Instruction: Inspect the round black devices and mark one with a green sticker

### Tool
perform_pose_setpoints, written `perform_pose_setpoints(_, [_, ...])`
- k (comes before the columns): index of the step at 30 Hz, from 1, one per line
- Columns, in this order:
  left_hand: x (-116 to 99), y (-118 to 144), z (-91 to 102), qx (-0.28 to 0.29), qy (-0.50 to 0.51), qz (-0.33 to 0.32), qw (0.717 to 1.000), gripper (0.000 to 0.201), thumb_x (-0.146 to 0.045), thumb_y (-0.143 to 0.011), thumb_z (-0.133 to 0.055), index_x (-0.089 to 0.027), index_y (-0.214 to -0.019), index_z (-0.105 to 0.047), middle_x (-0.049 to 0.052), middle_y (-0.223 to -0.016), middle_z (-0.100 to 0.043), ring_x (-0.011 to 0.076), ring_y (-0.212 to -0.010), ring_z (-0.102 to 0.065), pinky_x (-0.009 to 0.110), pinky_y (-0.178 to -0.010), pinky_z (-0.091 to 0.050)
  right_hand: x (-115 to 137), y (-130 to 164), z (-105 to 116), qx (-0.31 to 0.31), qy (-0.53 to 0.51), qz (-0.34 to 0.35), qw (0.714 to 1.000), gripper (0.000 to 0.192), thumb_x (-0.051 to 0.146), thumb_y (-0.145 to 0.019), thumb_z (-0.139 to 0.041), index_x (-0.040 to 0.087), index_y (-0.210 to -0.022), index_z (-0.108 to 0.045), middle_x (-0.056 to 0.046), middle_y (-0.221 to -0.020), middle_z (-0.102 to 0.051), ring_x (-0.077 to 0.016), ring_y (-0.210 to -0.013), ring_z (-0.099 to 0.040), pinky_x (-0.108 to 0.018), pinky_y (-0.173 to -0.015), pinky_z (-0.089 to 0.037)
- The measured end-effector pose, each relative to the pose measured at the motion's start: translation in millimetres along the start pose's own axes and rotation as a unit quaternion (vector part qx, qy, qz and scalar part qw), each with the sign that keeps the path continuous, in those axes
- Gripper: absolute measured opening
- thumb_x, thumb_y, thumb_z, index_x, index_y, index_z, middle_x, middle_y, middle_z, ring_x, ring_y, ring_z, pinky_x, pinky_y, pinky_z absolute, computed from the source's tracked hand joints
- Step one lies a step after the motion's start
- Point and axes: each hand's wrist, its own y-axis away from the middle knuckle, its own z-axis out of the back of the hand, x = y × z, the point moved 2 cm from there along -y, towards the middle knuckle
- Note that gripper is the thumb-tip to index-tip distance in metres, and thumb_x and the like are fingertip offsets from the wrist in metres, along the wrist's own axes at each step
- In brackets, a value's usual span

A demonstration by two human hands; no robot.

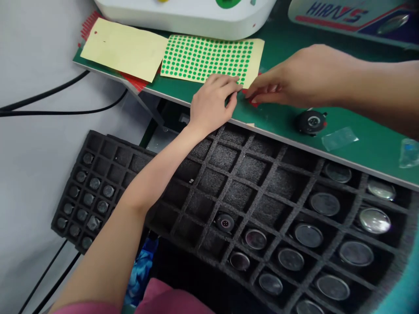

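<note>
Green matting covers the work table (376,144), with a white machine (183,15) at the back.

Both hands meet at the near corner of the sheet of green dot stickers (209,57), which lies flat on the table beside a plain yellow sheet (124,48). The left hand (211,104) has its fingers curled, the tips pressing on the sheet's corner. The right hand (304,78) has its fingertips pinched close together at the same corner; whether a sticker is between them is hard to tell (something red peeks out just under them).

Most dots on the sheet look untouched, in neat rows. A small round black part (310,122) sits alone on the table, near the right hand, and no dot shows on it.

Below the table edge, a big black foam tray (235,174) holds round parts at its right end, with many pockets bare. A smaller tray (91,192) lies to the left.
</note>
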Motion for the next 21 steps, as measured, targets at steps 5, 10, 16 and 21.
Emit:
perform_pose_setpoints(5, [1,1,-0.6,0.0,-0.007,-0.005,1.0,0.028,-0.02,-0.095,-0.046,-0.024,-0.109,-0.07,0.006,-0.124,-0.068,0.0257,-0.125,-0.054,0.039,-0.103,-0.047,-2,-6,2,0.026,-0.062,0.013,0.998,0.044,0.036,-0.081,-0.041,0.009,-0.094,-0.074,0.006,-0.077,-0.074,-0.0026,-0.076,-0.07,-0.012,-0.049,-0.025])
perform_pose_setpoints(10, [-1,2,3.6,-0.013,-0.018,-0.01,1.0,0.028,-0.018,-0.095,-0.046,-0.024,-0.108,-0.07,0.005,-0.122,-0.069,0.0246,-0.123,-0.057,0.038,-0.103,-0.048,7,-29,11,0.123,-0.081,-0.004,0.989,0.022,0.022,-0.075,-0.058,0.007,-0.08,-0.073,0.014,-0.054,-0.065,0.0042,-0.048,-0.06,-0.004,-0.046,-0.023])
perform_pose_setpoints(16, [2,-1,2.9,-0.028,-0.004,-0.013,1.0,0.026,-0.017,-0.092,-0.05,-0.025,-0.104,-0.072,0.004,-0.118,-0.072,0.0247,-0.119,-0.059,0.04,-0.099,-0.05,15,0,54,0.065,-0.045,-0.061,0.995,0.011,0.023,-0.075,-0.071,0.014,-0.079,-0.076,0.009,-0.053,-0.062,-0.0104,-0.066,-0.069,-0.025,-0.076,-0.048])
perform_pose_setpoints(21, [0,-8,19.6,0.003,0.012,-0.007,1.0,0.026,-0.015,-0.087,-0.057,-0.023,-0.107,-0.072,0.006,-0.121,-0.072,0.0258,-0.118,-0.061,0.046,-0.109,-0.043,49,133,72,-0.186,-0.304,-0.02,0.934,0.031,0.05,-0.089,-0.057,0.023,-0.079,-0.069,0.004,-0.063,-0.068,-0.009,-0.052,-0.06,-0.026,-0.057,-0.047])
